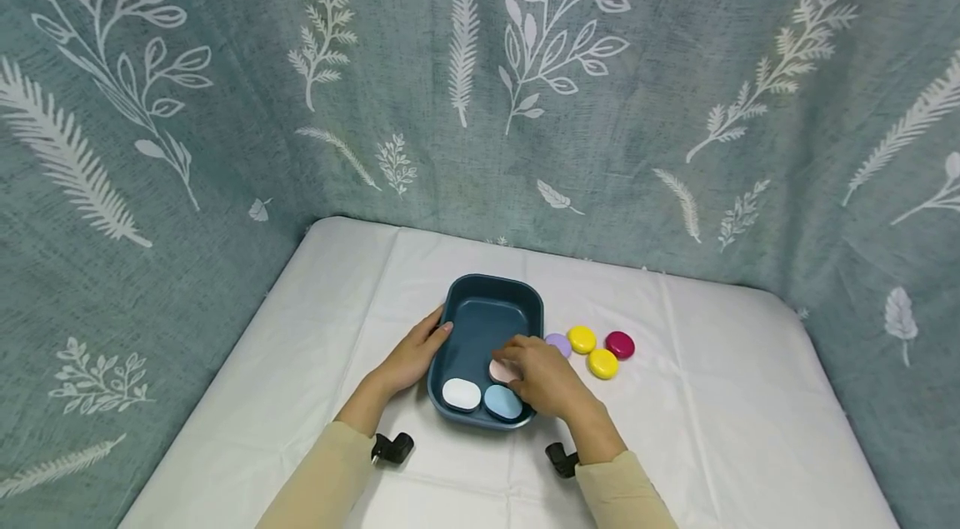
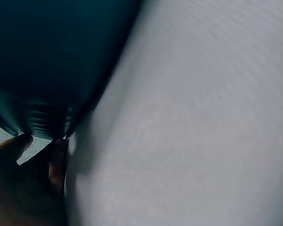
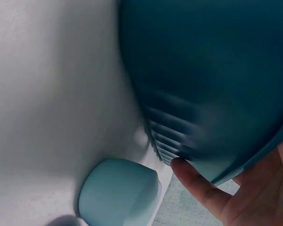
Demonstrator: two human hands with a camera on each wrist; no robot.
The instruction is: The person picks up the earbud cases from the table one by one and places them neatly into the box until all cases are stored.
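Observation:
A dark blue rectangular tray (image 1: 491, 287) with rounded corners lies on the white cloth. My left hand (image 1: 408, 354) grips its left side, thumb over the rim and fingers against the outer wall. Reaching over the right rim, my right hand (image 1: 546, 375) pinches a pale pink rounded piece (image 1: 502, 371) inside the tray, partly hidden by the fingers. Near that piece, a white oval piece (image 1: 461, 394) and a light blue one (image 1: 502, 401) rest at the tray's near end. One finger of the right hand touches the outer wall in the right wrist view.
Right of the tray sit a lilac disc (image 1: 558, 344), two yellow discs (image 1: 582, 339) and a dark red disc (image 1: 620, 345). A blue-green rounded object (image 3: 118, 190) shows beside the tray in the right wrist view. A leaf-patterned curtain (image 1: 420, 96) stands behind the table.

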